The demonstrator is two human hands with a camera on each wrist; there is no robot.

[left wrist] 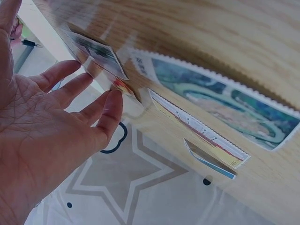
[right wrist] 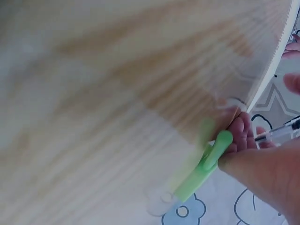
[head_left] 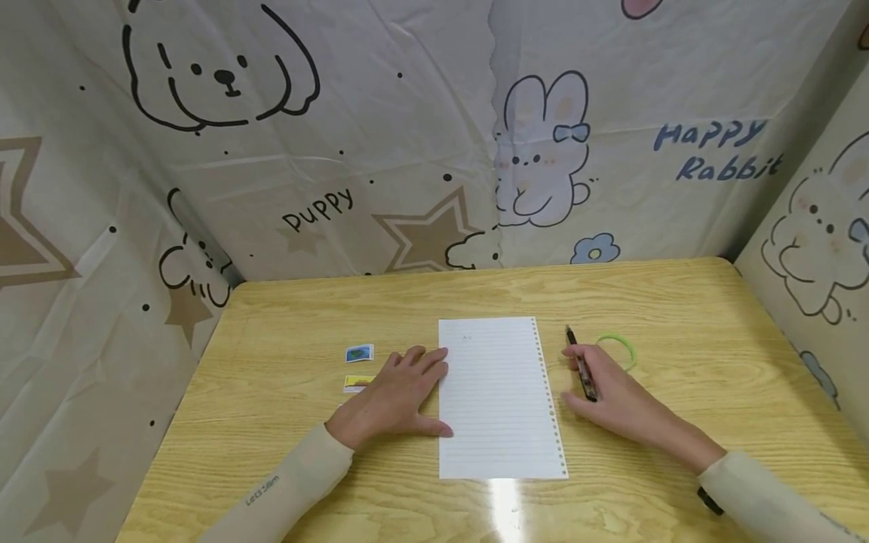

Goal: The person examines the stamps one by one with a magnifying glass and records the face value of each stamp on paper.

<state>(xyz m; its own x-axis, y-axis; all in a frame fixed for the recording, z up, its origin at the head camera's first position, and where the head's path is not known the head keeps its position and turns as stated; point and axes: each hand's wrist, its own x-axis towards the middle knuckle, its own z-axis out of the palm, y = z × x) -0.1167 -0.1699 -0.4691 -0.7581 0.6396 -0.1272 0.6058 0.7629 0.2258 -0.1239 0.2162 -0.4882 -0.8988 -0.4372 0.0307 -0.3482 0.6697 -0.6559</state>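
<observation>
A sheet of lined paper, with punched holes down its right edge and faint small marks near its top left, lies on the table. My left hand rests at the paper's left edge, fingers spread and thumb on the sheet. Beside and beneath that arm lie several stamps; one is blue-green, another yellow. In the left wrist view, a large green stamp is closest. To the right of the paper, my right hand holds a dark pen among its fingers, its tip pointing away.
A light-green ring-shaped band lies just beyond the right hand. The wooden table ends at a curtain printed with cartoon animals, which also hangs at both sides.
</observation>
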